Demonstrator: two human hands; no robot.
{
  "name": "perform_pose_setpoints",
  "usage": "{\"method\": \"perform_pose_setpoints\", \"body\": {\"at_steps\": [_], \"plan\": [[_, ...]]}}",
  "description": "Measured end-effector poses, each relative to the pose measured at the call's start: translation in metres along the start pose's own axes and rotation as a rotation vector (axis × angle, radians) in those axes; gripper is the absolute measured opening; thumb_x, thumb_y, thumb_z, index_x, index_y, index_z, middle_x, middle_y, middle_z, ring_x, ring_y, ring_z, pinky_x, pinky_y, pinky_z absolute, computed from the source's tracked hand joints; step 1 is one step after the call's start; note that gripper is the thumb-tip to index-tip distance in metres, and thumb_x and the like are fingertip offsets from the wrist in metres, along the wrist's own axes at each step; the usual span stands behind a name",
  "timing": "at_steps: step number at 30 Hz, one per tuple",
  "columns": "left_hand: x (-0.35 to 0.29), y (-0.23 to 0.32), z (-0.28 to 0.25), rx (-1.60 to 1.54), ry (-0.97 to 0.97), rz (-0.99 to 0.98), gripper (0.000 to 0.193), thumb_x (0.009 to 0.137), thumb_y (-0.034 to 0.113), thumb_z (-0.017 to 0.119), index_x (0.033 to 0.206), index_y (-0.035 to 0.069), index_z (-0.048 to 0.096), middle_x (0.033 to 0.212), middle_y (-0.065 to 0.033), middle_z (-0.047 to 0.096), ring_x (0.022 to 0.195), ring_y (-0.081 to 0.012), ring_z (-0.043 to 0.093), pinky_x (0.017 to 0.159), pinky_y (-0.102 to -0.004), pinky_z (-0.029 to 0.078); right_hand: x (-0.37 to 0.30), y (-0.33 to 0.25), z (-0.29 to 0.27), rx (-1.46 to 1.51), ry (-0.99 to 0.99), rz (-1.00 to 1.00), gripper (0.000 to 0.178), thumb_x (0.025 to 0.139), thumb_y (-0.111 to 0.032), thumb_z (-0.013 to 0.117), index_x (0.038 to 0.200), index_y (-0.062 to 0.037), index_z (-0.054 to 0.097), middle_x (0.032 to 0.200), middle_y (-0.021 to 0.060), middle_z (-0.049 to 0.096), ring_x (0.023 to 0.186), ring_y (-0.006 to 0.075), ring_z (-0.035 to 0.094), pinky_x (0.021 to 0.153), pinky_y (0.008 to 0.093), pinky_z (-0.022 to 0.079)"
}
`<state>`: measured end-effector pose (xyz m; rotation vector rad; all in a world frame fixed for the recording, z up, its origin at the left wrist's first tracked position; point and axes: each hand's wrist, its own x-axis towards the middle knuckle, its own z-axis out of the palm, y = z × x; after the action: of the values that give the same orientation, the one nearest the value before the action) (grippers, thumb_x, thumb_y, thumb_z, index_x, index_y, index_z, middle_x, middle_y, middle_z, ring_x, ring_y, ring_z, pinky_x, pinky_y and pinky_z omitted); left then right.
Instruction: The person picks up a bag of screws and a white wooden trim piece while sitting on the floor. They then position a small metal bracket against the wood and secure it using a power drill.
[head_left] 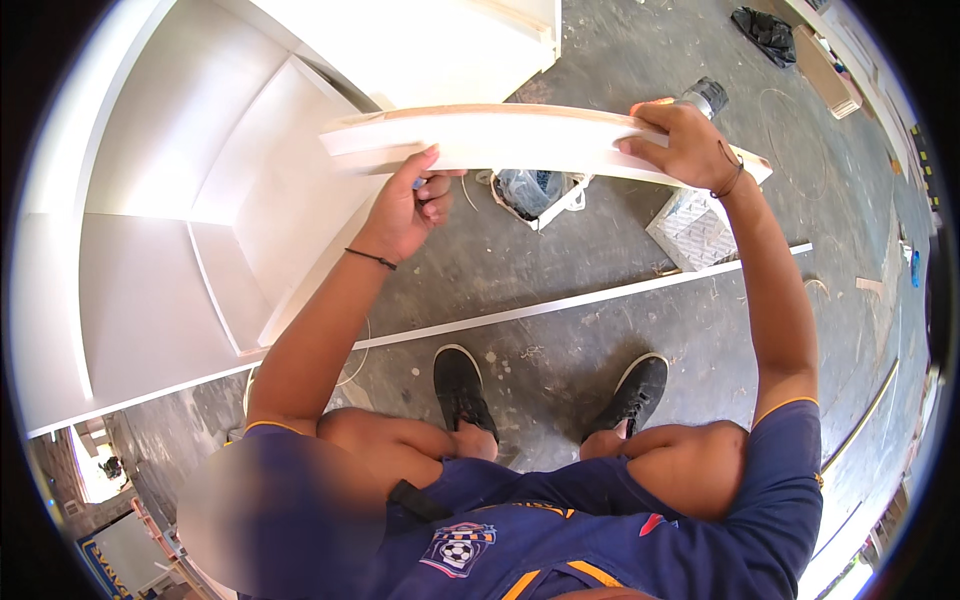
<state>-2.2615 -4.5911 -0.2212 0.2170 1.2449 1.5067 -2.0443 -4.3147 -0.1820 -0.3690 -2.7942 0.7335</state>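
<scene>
A long white board (pixel 520 145) with a bare wood-coloured edge is raised in front of me, lying crosswise. Its right part is gripped by my right hand (pixel 688 145), thumb on the near face and fingers over the top edge. My left hand (pixel 408 205) is at the board's lower left, one finger up against its face. The other fingers of that hand are curled round something small; a bit of blue shows, but its kind is hidden. Left of the board stands a white open cabinet carcass (pixel 150 255).
Beneath the board, a white box (pixel 540 218) holds clear plastic. A patterned package (pixel 692 232) and a long white strip (pixel 560 306) lie on the grey floor. A dark cylindrical thing (pixel 706 96) is beyond my right hand, a black bag (pixel 765 35) farther off.
</scene>
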Motion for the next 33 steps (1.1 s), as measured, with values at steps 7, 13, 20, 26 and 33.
{"method": "perform_pose_setpoints", "body": {"at_steps": [7, 13, 20, 26, 33], "plan": [[0.000, -0.002, 0.029, -0.179, -0.056, -0.029, 0.020, 0.090, 0.037, 0.053, 0.090, 0.017, 0.048, 0.058, 0.0072, 0.029, 0.051, -0.0069, 0.032, 0.049, -0.0228, 0.027, 0.011, -0.019, -0.009, -0.048, 0.157, -0.095, 0.039, 0.076, -0.040, 0.068, 0.073, -0.0010, 0.064, 0.065, 0.0186, 0.060, 0.063, 0.0356, 0.060, 0.064, 0.0400, 0.047], [-0.001, -0.008, 0.020, -0.289, 0.006, -0.065, 0.030, 0.089, 0.038, 0.055, 0.093, 0.008, 0.053, 0.058, 0.0076, 0.030, 0.050, -0.0060, 0.032, 0.049, -0.0229, 0.026, 0.016, -0.002, -0.004, -0.177, 0.301, -0.224, 0.035, 0.077, -0.038, 0.068, 0.079, -0.0035, 0.062, 0.069, 0.0146, 0.062, 0.069, 0.0317, 0.062, 0.070, 0.0387, 0.047], [-0.001, -0.014, 0.019, -0.269, 0.052, -0.045, 0.023, 0.088, 0.034, 0.058, 0.079, 0.019, 0.044, 0.058, 0.0076, 0.030, 0.050, -0.0064, 0.033, 0.049, -0.0229, 0.028, 0.001, 0.031, 0.007, -0.156, 0.155, -0.206, 0.026, 0.077, -0.023, 0.064, 0.098, -0.0066, 0.062, 0.096, 0.0116, 0.063, 0.092, 0.0310, 0.060, 0.082, 0.0401, 0.045], [0.004, -0.023, -0.002, -0.173, 0.038, -0.095, 0.029, 0.089, 0.034, 0.058, 0.096, 0.006, 0.058, 0.059, 0.0070, 0.030, 0.052, -0.0050, 0.034, 0.049, -0.0220, 0.028, -0.006, 0.022, 0.016, 0.051, 0.095, -0.138, 0.023, 0.075, -0.014, 0.065, 0.095, -0.0056, 0.060, 0.093, 0.0122, 0.059, 0.091, 0.0325, 0.059, 0.078, 0.0399, 0.047], [-0.021, -0.104, 0.004, 0.290, -0.058, -0.608, 0.024, 0.087, 0.028, 0.058, 0.091, 0.004, 0.059, 0.062, 0.0065, 0.034, 0.055, -0.0078, 0.038, 0.052, -0.0232, 0.033, -0.036, 0.034, 0.086, 0.047, 0.009, -0.183, 0.022, 0.073, -0.013, 0.067, 0.092, -0.0084, 0.058, 0.089, 0.0101, 0.054, 0.088, 0.0320, 0.057, 0.072, 0.0421, 0.047]]}}
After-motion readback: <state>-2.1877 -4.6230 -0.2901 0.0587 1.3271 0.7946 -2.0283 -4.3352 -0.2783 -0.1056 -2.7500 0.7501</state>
